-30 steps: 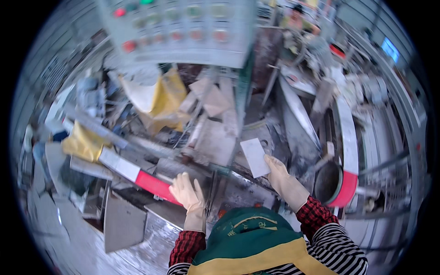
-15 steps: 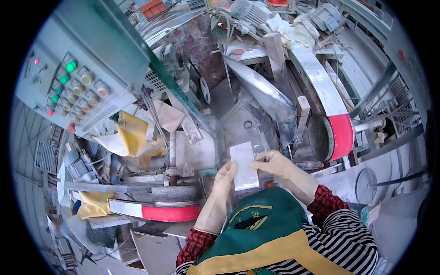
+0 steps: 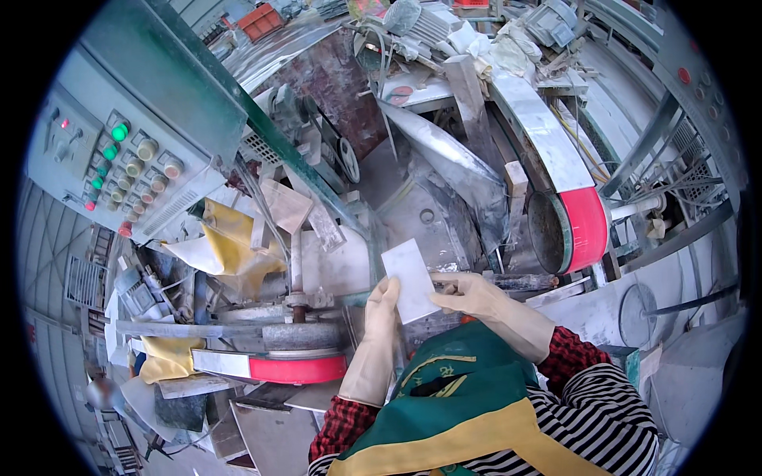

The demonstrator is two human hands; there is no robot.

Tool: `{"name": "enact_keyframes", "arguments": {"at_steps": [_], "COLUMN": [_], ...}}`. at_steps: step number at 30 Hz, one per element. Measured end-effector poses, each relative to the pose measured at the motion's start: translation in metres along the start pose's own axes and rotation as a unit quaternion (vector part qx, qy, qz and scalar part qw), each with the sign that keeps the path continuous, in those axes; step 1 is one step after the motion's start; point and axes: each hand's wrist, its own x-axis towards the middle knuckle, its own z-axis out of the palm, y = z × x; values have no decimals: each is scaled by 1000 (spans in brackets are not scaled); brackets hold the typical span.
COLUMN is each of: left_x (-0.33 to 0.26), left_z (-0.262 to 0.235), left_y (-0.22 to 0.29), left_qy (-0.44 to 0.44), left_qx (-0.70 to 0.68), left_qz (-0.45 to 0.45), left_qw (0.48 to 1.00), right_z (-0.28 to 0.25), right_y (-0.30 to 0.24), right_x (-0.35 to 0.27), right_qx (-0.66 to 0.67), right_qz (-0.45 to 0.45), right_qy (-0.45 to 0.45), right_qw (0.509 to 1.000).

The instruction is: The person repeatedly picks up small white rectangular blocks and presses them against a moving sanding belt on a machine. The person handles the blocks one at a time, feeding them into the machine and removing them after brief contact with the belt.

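Amid cluttered workshop machinery (image 3: 583, 228), fingers (image 3: 386, 291) hold a white tile (image 3: 408, 278).

L hand (image 3: 381, 308) & R hand (image 3: 470, 295) hold tilted white rect. piece (image 3: 408, 276); ctrl panel (image 3: 87, 147) w/ lit btns (image 3: 120, 132) to L.

Long, smooth cream gloves cover the left hand (image 3: 382, 295) and the right hand (image 3: 452, 292), wrinkled at the wrists and reaching up the forearms. Beyond them come red-and-black checked cuffs (image 3: 573, 355), gathered and puckered, then a top (image 3: 603, 412) in narrow black and white stripes. Over it lies a dark green apron (image 3: 496, 377) with gold-coloured lettering, a curved pale line, a dark slit-like opening, and broad mustard-yellow trim (image 3: 444, 444).
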Motion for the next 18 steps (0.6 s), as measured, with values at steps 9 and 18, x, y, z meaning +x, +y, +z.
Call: {"name": "enact_keyframes", "arguments": {"at_steps": [9,18], "left_x": [-1,26], "left_z": [20,33], "left_y": [10,30], "left_qy": [-128,-28], "left_qx": [191,222], "left_qz": [8,20], "left_qw": [973,974], "right_z": [-9,-5], "right_y": [-15,-16], "right_x": [-29,-39], "right_qx": [87,39], "right_qz": [-39,-65], "right_qy": [-47,-16], "right_qw": [994,997]}}
